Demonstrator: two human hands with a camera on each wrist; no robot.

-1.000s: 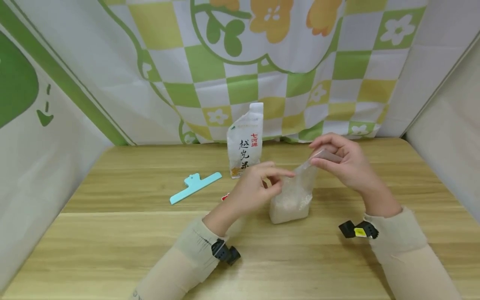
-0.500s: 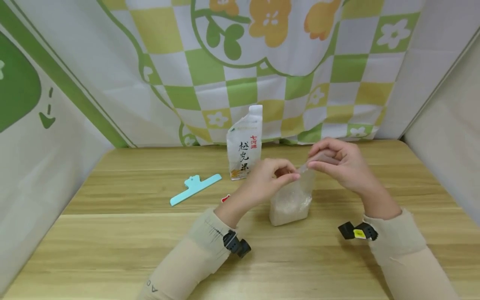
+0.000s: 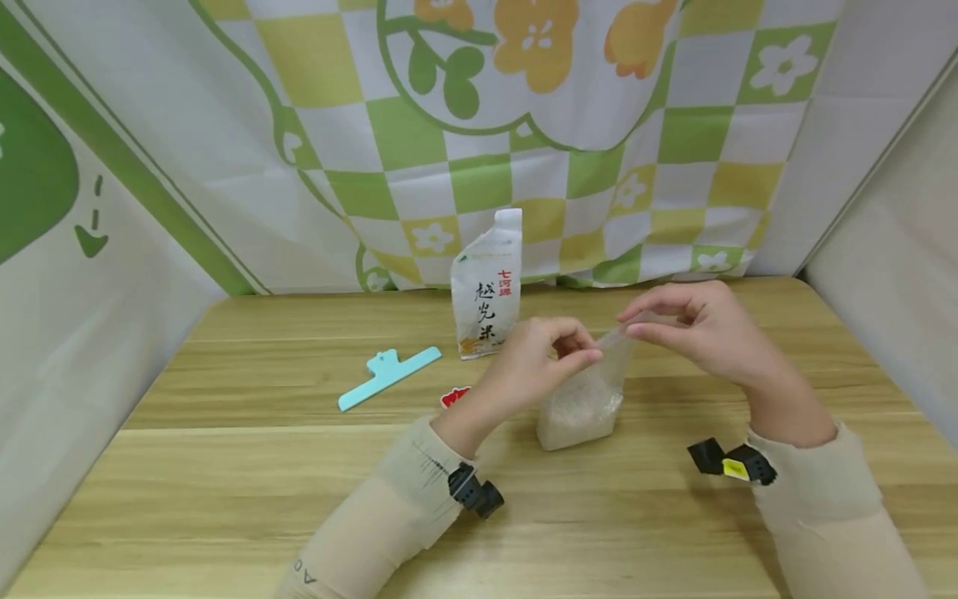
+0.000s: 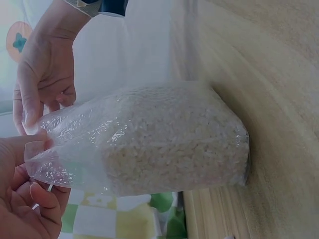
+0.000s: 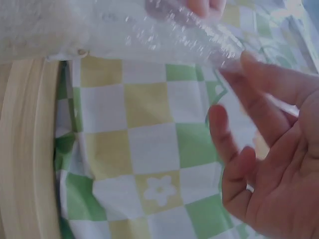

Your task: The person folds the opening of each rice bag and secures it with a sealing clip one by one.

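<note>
A clear plastic bag of rice [image 3: 580,408] stands upright on the wooden table, its lower part filled with white grains. My left hand [image 3: 535,358] pinches the left corner of the bag's top edge between thumb and fingers. At the other corner, my right hand [image 3: 699,329] pinches the same edge, thumb below and fingers above. The left wrist view shows the rice bag [image 4: 174,139] side-on, with both hands at its mouth. In the right wrist view, thumb and index finger of the right hand [image 5: 279,149] meet on the film.
Behind the left hand stands a white paper rice package [image 3: 486,283] with red and black characters. A light blue bag clip [image 3: 389,378] lies to the left on the table [image 3: 224,499]. A small red-and-white item [image 3: 454,397] shows partly behind the left wrist. A checked cloth [image 3: 479,179] hangs behind.
The left hand has moved from pointing at the bag to pinching its top edge. My right hand has shifted slightly right, still holding its corner. The bag has stayed in place.
</note>
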